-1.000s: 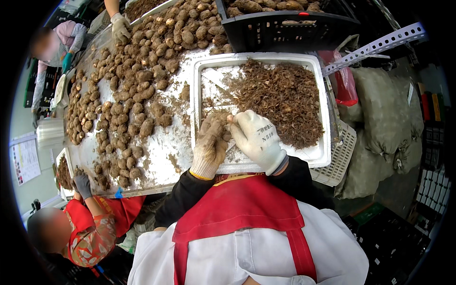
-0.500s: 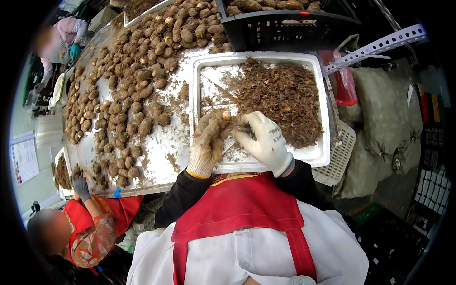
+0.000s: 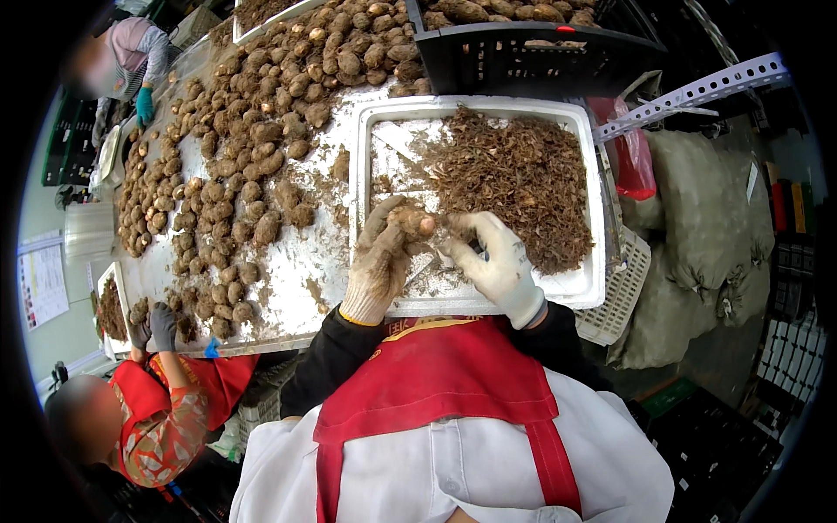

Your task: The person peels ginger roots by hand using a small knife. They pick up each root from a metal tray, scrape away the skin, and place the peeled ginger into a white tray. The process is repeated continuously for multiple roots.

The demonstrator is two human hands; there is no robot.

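Observation:
My left hand [image 3: 373, 270], in a dirty knit glove, is closed round a brown, fibrous taro-like tuber [image 3: 410, 220] with a pale pinkish end. Just right of it, my right hand [image 3: 501, 270], in a white glove, has curled fingers at the tuber's loose fibres; what they pinch is too small to name. Both hands are over a white foam tray [image 3: 597, 218], whose right part holds a heap of shredded brown husks and fibres [image 3: 514, 183].
Many tubers [image 3: 227, 157] cover the table [image 3: 279, 288]. A black crate [image 3: 523, 65] of tubers stands behind the tray, a perforated metal bar [image 3: 689, 91] and sacks [image 3: 697, 218] at right. Co-workers [image 3: 166, 418] [image 3: 131, 61] work at lower and upper left, near small trays [image 3: 120, 283].
The tuber in my left hand has turned, showing its pale end. My right hand has shifted slightly right. A co-worker's gloved hand at the top has left view; the lower co-worker's hands have shifted.

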